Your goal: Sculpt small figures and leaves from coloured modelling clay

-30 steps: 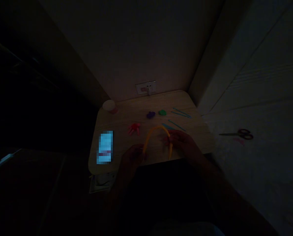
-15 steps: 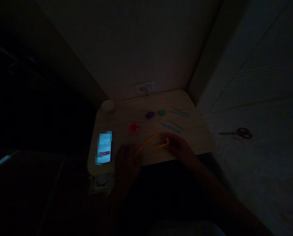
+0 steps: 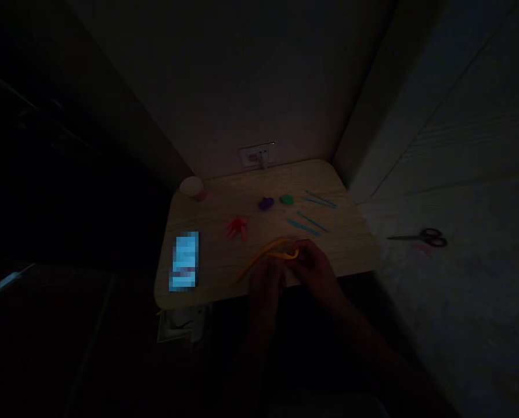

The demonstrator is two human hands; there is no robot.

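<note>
A long, thin orange strip (image 3: 256,258), which looks like modelling clay, curves across the front of the small wooden table. Its right part doubles back in a loop at my right hand (image 3: 315,268), whose fingers pinch the bend. Just beside it, my left hand (image 3: 266,283) is closed at the folded-back end of the strip; its fingertips are dark and partly hidden. The strip's other end trails free on the left. Behind my hands lie a red piece with several legs (image 3: 237,228), a purple lump (image 3: 266,203) and a green lump (image 3: 287,199).
Thin blue modelling tools (image 3: 303,227) lie at the table's right. A lit phone (image 3: 184,261) rests at the left, with a pale tub (image 3: 192,187) behind it. A wall socket (image 3: 258,155) holds a plug. Scissors (image 3: 421,237) lie on the pale surface to the right.
My left hand has let go of the strip's left part and moved right, to the folded-back end near my right hand. The loop now lies flatter.
</note>
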